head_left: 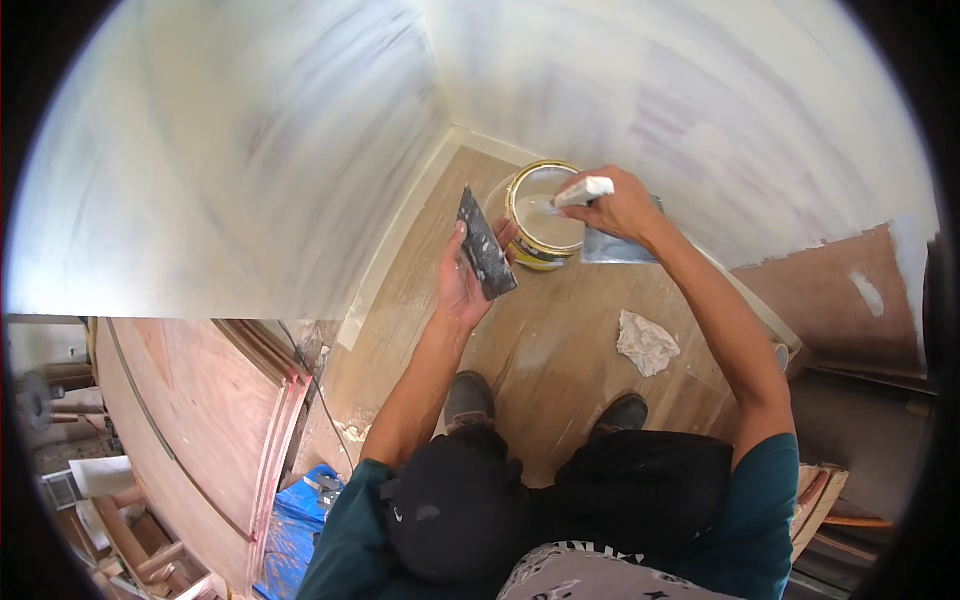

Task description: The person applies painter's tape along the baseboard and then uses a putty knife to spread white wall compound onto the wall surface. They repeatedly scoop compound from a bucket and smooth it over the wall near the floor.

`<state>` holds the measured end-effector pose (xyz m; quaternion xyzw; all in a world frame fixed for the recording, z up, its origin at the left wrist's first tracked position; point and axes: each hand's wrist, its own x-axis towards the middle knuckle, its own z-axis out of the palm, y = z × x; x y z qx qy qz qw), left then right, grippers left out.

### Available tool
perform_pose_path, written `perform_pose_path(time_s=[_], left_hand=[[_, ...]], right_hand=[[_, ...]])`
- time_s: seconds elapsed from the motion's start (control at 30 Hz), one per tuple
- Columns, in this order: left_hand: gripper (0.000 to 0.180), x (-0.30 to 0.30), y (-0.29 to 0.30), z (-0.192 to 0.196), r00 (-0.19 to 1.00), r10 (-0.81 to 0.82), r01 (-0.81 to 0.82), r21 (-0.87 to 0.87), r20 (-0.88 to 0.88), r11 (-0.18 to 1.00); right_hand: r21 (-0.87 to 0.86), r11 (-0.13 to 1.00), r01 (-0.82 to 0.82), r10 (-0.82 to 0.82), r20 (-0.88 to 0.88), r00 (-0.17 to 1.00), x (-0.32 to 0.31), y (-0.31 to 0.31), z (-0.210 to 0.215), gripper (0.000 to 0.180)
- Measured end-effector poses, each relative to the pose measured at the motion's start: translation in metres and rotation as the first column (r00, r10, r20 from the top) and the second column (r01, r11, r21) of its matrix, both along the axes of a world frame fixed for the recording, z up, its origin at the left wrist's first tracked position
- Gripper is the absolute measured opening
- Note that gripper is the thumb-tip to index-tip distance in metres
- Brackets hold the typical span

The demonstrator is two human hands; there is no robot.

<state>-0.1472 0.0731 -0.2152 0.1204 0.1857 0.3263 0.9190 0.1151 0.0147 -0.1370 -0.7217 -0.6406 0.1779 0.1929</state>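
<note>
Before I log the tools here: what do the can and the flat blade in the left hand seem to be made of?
The can looks like metal: a shiny gold rim and yellow side, pale paste inside. The blade in the left hand seems dull dark-grey metal, thin, flat, and speckled with light residue; plastic can't be ruled out.

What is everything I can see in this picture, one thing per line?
Can: one, gold-rimmed, pale paste inside, on the floor in the corner.
Wide scraper: one, dark blade, in the left hand.
Putty knife: one, white-smeared, in the right hand over the can.
Grey sheet: one, under the right hand beside the can.
Crumpled rag: one, white, on the floor.
Walls: two, white-coated, meeting at the corner.
Plywood sheets: several, reddish, leaning at left.
Shoes: two, dark.
Left hand; right hand.
</note>
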Motion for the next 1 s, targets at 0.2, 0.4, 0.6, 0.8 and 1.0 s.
perform_pose_path(time_s=[0.2,0.4,0.6,0.8,1.0], left_hand=[[0.042,0.02,0.005,-0.012,0.998,0.004,0.005,-0.119,0.07,0.993],[0.041,0.012,0.01,-0.036,0.998,0.061,-0.052,-0.268,0.028,0.962],[0.04,-0.002,0.004,-0.042,0.999,0.053,-0.05,-0.264,0.003,0.963],[0.033,0.004,-0.002,-0.03,0.999,0.035,-0.034,-0.177,-0.001,0.984],[0.044,0.009,-0.006,-0.021,0.998,0.054,-0.057,-0.094,-0.03,0.994]], right_hand=[[-0.008,1.0,0.002,-0.002,-0.067,0.998,0.01,-0.017,0.048,0.025],[0.066,0.997,-0.037,0.04,-0.039,0.998,0.012,-0.005,0.031,0.024],[0.027,0.992,0.125,-0.124,-0.03,0.992,0.02,-0.014,-0.002,0.036],[-0.019,0.992,0.123,-0.122,0.024,0.992,0.027,-0.026,-0.013,0.037],[-0.119,0.99,0.073,-0.08,-0.06,0.995,-0.002,-0.025,0.037,0.039]])
